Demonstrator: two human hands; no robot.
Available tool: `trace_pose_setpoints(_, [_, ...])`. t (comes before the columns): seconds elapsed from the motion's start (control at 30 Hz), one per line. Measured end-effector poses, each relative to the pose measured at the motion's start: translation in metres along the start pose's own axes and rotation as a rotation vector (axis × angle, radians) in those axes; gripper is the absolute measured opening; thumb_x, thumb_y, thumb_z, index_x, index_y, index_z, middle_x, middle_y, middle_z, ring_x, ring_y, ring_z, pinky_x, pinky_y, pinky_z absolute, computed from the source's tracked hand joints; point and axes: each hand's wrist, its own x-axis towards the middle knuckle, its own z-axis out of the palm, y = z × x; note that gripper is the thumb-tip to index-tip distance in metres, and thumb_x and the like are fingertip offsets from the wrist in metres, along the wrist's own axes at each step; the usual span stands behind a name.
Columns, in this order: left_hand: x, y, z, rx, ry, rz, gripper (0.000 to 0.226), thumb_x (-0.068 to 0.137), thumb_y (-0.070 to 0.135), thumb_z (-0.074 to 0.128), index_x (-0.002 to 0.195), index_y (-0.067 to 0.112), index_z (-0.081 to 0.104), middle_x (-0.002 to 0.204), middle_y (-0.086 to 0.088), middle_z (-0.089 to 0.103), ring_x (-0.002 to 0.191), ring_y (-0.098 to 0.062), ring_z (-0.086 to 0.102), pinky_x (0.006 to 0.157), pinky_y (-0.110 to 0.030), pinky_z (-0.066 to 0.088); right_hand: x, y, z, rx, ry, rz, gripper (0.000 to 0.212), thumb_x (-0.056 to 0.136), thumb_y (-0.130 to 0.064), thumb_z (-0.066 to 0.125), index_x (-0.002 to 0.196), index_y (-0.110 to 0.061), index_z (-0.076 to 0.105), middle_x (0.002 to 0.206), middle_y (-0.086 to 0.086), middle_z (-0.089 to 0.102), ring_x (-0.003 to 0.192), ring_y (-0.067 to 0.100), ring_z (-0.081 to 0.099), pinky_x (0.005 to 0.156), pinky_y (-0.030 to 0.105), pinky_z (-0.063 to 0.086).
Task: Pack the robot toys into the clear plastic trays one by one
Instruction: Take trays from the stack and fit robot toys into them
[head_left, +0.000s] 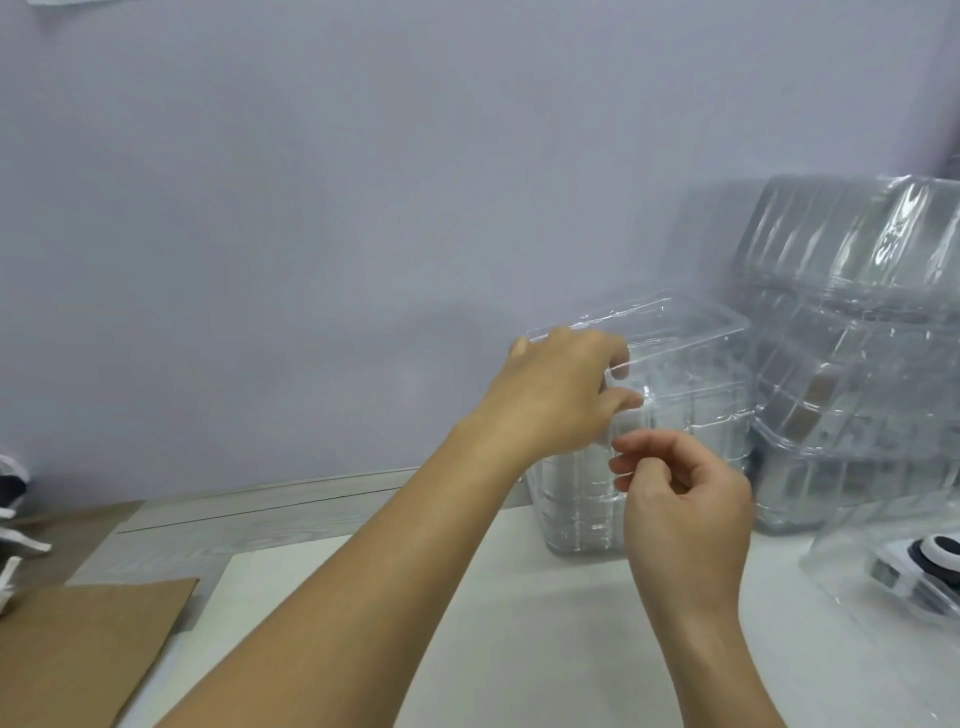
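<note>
Surroundings: taller heap of clear plastic trays (852, 364) against the lilac wall (311, 208) at the white table's (467, 623) far right edge, a packed tray holding a black-and-white robot toy (935, 561) near its right edge, brown cardboard (78, 665) off its left edge. A stack of clear trays (587, 499) stands upright at the far edge; its top tray (685, 332), thin glossy ribbed plastic, lies long axis left-right, tilted. Left hand (561, 395) grips that tray's left end, fingers curled over the rim; right hand (685, 499) hovers just before the stack, fingers loosely curled, pinch contents cannot be told.
</note>
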Motion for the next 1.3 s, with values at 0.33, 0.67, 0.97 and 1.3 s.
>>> trace_pose_setpoints(0.33, [-0.022,0.005,-0.052,-0.295,0.292,-0.015,0.017,0.089,0.032,0.072,0.102,0.022,0.066,0.079,0.007,0.068,0.077,-0.009,0.064,0.087,-0.033,0.051,-0.004,-0.001,0.001,-0.009,-0.028,0.016,0.042,0.082,0.007,0.045,0.068,-0.024,0.070,0.068,-0.010,0.070,0.065,0.011,0.065,0.060,0.021,0.048])
trace_pose_setpoints(0.67, [-0.161,-0.044,-0.051,-0.267,0.638,-0.298,0.019,0.082,0.031,0.077,0.093,0.041,0.064,0.082,0.025,0.068,0.088,0.004,0.061,0.074,-0.012,0.042,-0.011,-0.008,0.005,0.068,-0.229,-0.042,0.044,0.084,0.012,0.044,0.075,-0.021,0.072,0.069,-0.004,0.070,0.060,0.008,0.064,0.058,0.011,0.049])
trace_pose_setpoints(0.97, [-0.236,-0.089,0.003,-0.092,0.338,-0.556,0.047,0.076,0.025,0.085,0.080,0.060,0.054,0.087,0.032,0.064,0.102,0.012,0.048,0.112,-0.034,0.014,-0.035,-0.003,0.029,-0.103,-0.600,-0.016,0.027,0.095,-0.015,0.055,0.094,-0.035,0.073,0.090,-0.022,0.073,0.087,-0.003,0.068,0.070,0.009,0.048])
trace_pose_setpoints(1.3, [-0.233,-0.090,0.017,-0.192,0.015,-0.465,0.021,0.080,0.055,0.072,0.091,0.059,0.054,0.100,0.033,0.057,0.120,0.019,0.029,0.114,-0.022,0.004,-0.056,0.024,0.046,-0.426,-0.677,0.133,0.054,0.094,-0.036,0.060,0.146,-0.029,0.045,0.118,-0.014,0.056,0.103,0.010,0.059,0.084,0.027,0.045])
